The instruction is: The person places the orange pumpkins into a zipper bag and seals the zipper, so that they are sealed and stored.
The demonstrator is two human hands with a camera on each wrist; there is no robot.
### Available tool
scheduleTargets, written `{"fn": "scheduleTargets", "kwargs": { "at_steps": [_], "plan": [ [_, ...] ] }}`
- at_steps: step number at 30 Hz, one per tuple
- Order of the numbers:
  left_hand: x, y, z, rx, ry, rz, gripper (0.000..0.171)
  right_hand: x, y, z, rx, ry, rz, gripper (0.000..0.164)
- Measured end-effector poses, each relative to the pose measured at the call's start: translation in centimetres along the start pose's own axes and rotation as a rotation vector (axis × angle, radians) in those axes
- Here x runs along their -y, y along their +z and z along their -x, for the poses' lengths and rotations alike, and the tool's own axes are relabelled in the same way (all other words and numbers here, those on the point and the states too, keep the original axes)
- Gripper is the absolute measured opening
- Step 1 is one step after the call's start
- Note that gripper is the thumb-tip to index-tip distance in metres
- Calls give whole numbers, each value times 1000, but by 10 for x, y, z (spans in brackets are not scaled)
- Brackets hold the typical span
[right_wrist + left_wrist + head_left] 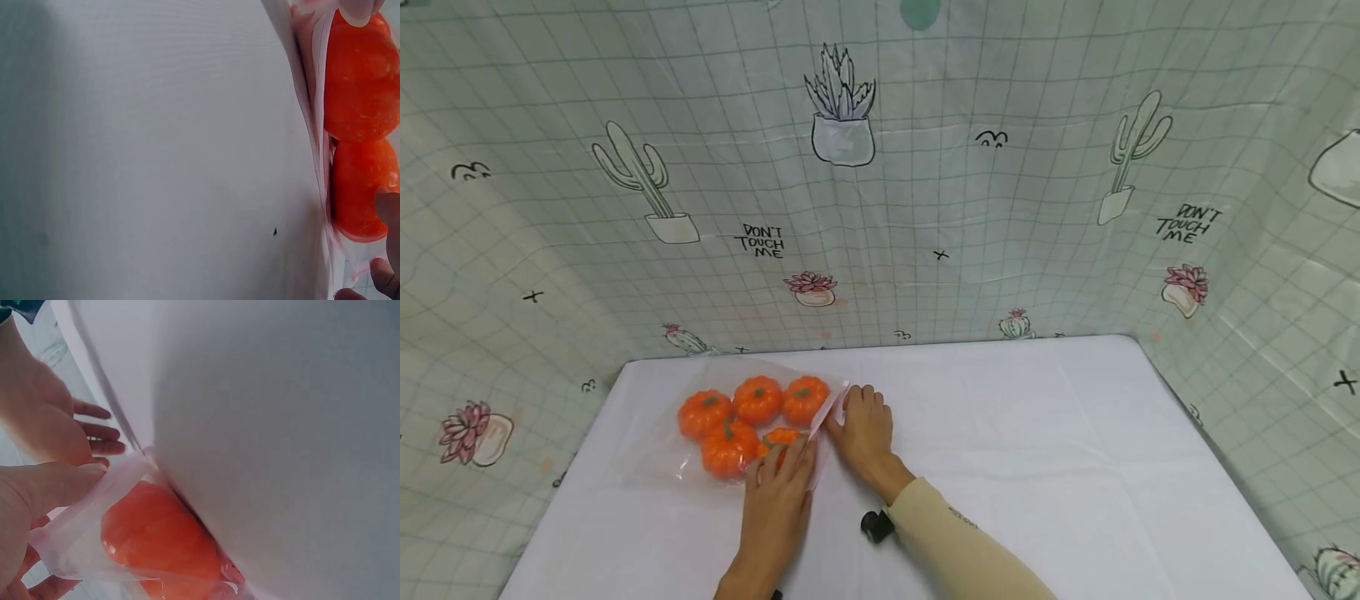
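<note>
A clear plastic bag (658, 446) with a pinkish edge lies on the white table, holding several orange toy pumpkins (757, 400) with small green stems. My left hand (778, 508) is at the near end of that edge. In the left wrist view its thumb (53, 484) lies over the bag's edge, with fingers beneath, pinching the film. At the far end of the edge, my right hand (867, 433) holds the film by thumb and fingers. One pumpkin is partly covered by my left fingers in the head view. Two pumpkins (362, 87) show beside the bag's edge in the right wrist view.
The white table (1037, 450) extends to the right of the bag. A light green grid curtain (895, 200) with plant drawings stands behind and at both sides. A small black device (876, 527) sits at the right wrist, by a beige sleeve (962, 542).
</note>
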State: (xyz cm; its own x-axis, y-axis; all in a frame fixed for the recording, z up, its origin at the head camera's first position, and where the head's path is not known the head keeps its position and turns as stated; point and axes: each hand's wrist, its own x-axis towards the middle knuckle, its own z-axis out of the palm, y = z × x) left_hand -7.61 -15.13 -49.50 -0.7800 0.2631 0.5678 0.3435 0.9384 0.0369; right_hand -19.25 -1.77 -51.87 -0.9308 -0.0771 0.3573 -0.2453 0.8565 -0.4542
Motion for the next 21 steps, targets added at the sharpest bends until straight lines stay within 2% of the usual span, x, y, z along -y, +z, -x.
{"fn": "scheduleTargets", "kwargs": {
  "at_steps": [7, 15, 21],
  "plan": [
    [-5, 1, -3, -4, 9, -9, 75, -2, 1, -2, 1, 6, 1, 33],
    [-11, -1, -6, 93, -42, -38, 71, -14, -15, 7, 33, 2, -88, 35],
    [-19, -1, -11, 151, -52, -72, 68, -27, -28, 11, 43, 1, -130, 34]
  ]
}}
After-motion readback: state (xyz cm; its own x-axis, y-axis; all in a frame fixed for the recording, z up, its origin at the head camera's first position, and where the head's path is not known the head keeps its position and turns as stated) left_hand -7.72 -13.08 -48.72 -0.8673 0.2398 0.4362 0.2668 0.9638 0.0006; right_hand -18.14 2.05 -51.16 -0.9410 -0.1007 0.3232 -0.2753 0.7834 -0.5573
